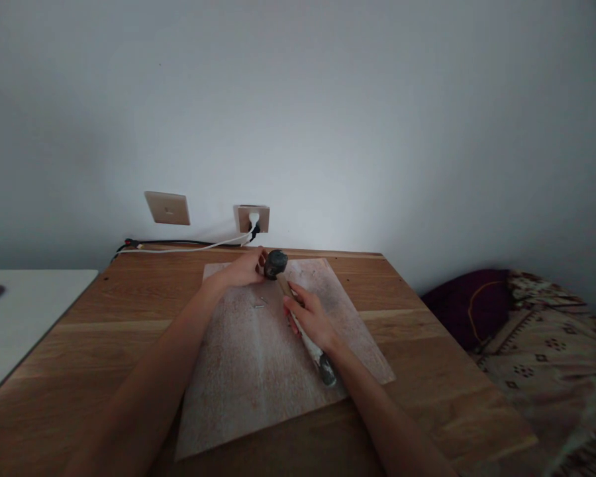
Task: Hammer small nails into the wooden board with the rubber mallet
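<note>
My right hand [308, 317] is wrapped round the handle of a hammer [310, 346]. Its dark head [277, 262] points away from me, and the handle end is dark too. Close against the left side of that head is my left hand [248, 266], its fingers curled together. What those fingers hold, if anything, is hidden by the hammer head. Beneath both hands lies a pale, worn board [248, 371]. Small thin metal pieces that look like nails [259, 306] rest on it, just in front of my left hand.
The board lies on a wooden table [417, 351] against a white wall. Cables [193, 249] run along the back edge to a wall socket [262, 218], beside a blank plate [167, 208]. A white surface [34, 311] stands left; patterned bedding [546, 351] and a purple cushion [487, 308] lie right.
</note>
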Action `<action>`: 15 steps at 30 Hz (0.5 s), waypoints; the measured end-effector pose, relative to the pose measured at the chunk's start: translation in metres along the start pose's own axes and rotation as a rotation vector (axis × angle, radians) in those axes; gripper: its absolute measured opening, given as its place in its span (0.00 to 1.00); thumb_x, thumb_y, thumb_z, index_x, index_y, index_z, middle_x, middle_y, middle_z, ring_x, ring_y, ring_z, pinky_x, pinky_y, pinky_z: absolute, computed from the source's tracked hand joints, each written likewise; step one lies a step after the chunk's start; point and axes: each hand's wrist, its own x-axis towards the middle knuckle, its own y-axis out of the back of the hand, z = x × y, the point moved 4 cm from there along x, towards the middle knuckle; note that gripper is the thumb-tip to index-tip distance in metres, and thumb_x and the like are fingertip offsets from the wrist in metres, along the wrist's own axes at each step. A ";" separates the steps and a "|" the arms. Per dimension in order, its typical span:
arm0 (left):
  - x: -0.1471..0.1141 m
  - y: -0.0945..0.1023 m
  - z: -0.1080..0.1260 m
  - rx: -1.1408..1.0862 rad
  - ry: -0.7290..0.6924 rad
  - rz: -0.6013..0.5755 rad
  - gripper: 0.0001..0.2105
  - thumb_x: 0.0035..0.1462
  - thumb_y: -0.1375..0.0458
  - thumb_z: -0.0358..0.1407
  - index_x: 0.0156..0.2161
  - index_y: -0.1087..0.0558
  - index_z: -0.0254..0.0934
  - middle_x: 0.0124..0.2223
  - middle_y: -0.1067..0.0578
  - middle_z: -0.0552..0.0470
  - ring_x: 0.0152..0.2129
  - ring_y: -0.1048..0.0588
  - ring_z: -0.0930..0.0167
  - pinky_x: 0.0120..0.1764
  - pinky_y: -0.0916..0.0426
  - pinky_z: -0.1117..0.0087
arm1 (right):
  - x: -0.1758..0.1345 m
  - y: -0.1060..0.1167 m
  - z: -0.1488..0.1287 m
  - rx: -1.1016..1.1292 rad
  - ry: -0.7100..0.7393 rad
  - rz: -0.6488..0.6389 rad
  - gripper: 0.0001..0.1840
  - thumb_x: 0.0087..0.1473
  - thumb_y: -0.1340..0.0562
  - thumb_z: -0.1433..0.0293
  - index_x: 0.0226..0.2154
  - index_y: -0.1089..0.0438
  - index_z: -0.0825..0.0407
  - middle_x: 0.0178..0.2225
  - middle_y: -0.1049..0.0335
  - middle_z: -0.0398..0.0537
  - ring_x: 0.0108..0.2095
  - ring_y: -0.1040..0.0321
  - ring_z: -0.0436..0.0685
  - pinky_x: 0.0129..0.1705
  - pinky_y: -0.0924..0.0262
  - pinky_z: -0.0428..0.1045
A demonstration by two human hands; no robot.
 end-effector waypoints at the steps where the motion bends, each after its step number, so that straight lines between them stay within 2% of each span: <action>1: -0.001 0.002 0.003 0.064 0.016 -0.007 0.22 0.42 0.34 0.31 0.47 0.28 0.35 0.42 0.22 0.46 0.37 0.25 0.64 0.41 0.30 0.66 | 0.000 0.002 -0.002 0.025 -0.004 0.017 0.22 0.58 0.38 0.57 0.52 0.28 0.50 0.24 0.35 0.37 0.13 0.42 0.47 0.12 0.47 0.45; 3: -0.003 0.003 0.014 0.202 0.031 -0.070 0.20 0.41 0.33 0.32 0.43 0.28 0.36 0.40 0.24 0.48 0.37 0.25 0.63 0.39 0.32 0.67 | 0.000 0.008 -0.006 0.074 0.000 0.079 0.21 0.57 0.37 0.56 0.49 0.29 0.50 0.24 0.36 0.37 0.13 0.43 0.47 0.12 0.47 0.45; 5: -0.006 -0.005 0.033 0.280 -0.010 -0.203 0.17 0.39 0.33 0.33 0.39 0.27 0.38 0.38 0.24 0.52 0.35 0.26 0.64 0.37 0.33 0.68 | 0.000 0.017 -0.010 0.121 0.010 0.170 0.17 0.56 0.37 0.56 0.44 0.29 0.49 0.25 0.35 0.37 0.14 0.43 0.48 0.13 0.47 0.46; 10: -0.018 -0.054 0.092 0.249 -0.247 -0.550 0.09 0.40 0.33 0.27 0.29 0.26 0.39 0.29 0.25 0.55 0.28 0.28 0.66 0.32 0.35 0.66 | 0.001 0.036 -0.012 0.190 0.043 0.326 0.16 0.55 0.36 0.55 0.39 0.32 0.48 0.24 0.36 0.36 0.15 0.44 0.48 0.16 0.47 0.47; 13: -0.021 -0.073 0.106 0.239 -0.280 -0.618 0.09 0.41 0.34 0.24 0.23 0.28 0.38 0.25 0.26 0.55 0.23 0.30 0.68 0.30 0.37 0.65 | 0.002 0.042 -0.009 0.203 0.039 0.348 0.15 0.54 0.37 0.55 0.34 0.35 0.48 0.25 0.36 0.37 0.15 0.44 0.47 0.17 0.47 0.47; 15: -0.019 -0.071 0.100 0.261 -0.237 -0.584 0.08 0.42 0.34 0.24 0.24 0.27 0.38 0.25 0.25 0.54 0.23 0.29 0.68 0.29 0.37 0.66 | 0.003 0.044 -0.008 0.206 0.034 0.350 0.15 0.54 0.36 0.54 0.32 0.35 0.48 0.24 0.36 0.37 0.15 0.44 0.47 0.16 0.47 0.47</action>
